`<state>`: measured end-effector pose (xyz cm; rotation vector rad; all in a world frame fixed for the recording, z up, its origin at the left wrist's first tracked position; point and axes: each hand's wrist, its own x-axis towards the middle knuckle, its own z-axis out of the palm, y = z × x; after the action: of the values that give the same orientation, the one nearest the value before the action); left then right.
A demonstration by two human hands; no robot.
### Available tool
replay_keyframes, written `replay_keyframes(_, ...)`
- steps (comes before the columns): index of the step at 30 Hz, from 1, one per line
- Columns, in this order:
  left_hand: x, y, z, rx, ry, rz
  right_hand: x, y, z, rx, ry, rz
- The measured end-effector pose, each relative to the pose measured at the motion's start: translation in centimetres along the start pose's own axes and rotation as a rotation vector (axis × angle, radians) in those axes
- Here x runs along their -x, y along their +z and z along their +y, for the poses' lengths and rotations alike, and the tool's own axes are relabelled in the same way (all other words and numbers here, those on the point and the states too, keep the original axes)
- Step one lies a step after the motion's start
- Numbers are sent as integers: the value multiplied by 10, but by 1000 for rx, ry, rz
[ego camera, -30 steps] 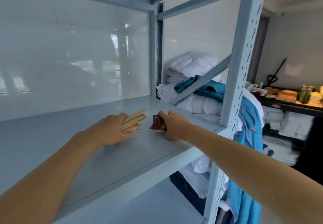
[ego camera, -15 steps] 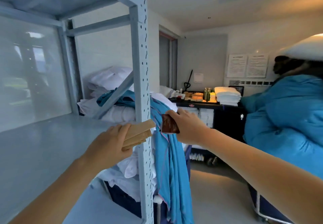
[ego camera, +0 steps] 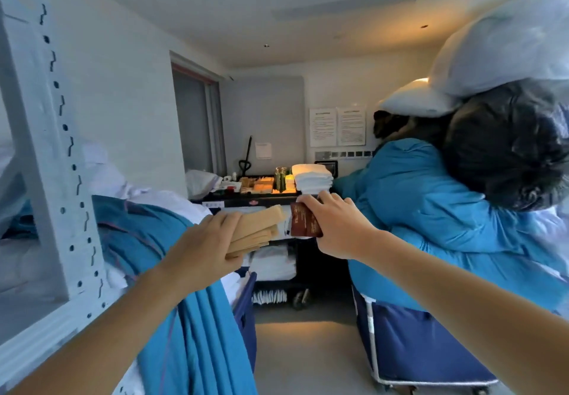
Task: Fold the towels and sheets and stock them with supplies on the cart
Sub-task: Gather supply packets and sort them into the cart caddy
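My left hand (ego camera: 201,248) grips a bundle of flat tan paper packets (ego camera: 257,230), held out in front of me. Just to their right, my right hand (ego camera: 340,230) pinches a small dark red sachet (ego camera: 304,220). Both hands are raised in mid-air, pointing toward the black supply cart (ego camera: 255,201) at the far wall. A stack of folded white towels (ego camera: 312,178) and small supplies sit on the cart's top. White folded linen fills its lower shelves (ego camera: 271,263).
A pale blue metal shelf post (ego camera: 52,154) stands at left with blue and white linen (ego camera: 147,234) heaped beside it. At right, a blue laundry bin (ego camera: 409,345) is piled with blue bags, a black bag (ego camera: 508,145) and white pillows. A floor strip (ego camera: 304,354) runs between them.
I have turned right, away from the shelf, carrying the packets and the sachet off it. The cart and the laundry bin have come into fuller view ahead.
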<state>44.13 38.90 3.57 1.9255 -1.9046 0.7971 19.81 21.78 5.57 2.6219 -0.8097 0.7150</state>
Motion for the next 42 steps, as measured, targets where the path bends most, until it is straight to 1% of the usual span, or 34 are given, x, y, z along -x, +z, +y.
replay_keyframes(5, -83, 50, 19, 29, 20, 20, -19, 23, 84, 9, 36, 8)
replay_keyframes(9, -134, 87, 28, 37, 22, 21, -37, 45, 137, 36, 44, 11)
replay_keyframes(14, -177, 121, 26, 30, 36, 15, -60, 75, 176, 25, 52, -2)
replay_keyframes(19, -225, 163, 3, 27, 31, 10, -95, 113, 206, 25, 60, 7)
replay_keyframes(26, -294, 241, -50, 29, 44, -5, -170, 174, 245, 52, 76, -12)
replay_keyframes(37, -415, 352, -185, 85, 9, -27, -346, 280, 285, 35, 85, -36)
replay_keyframes(42, -455, 396, -232, 111, 9, -32, -404, 323, 295, 6, 87, -41)
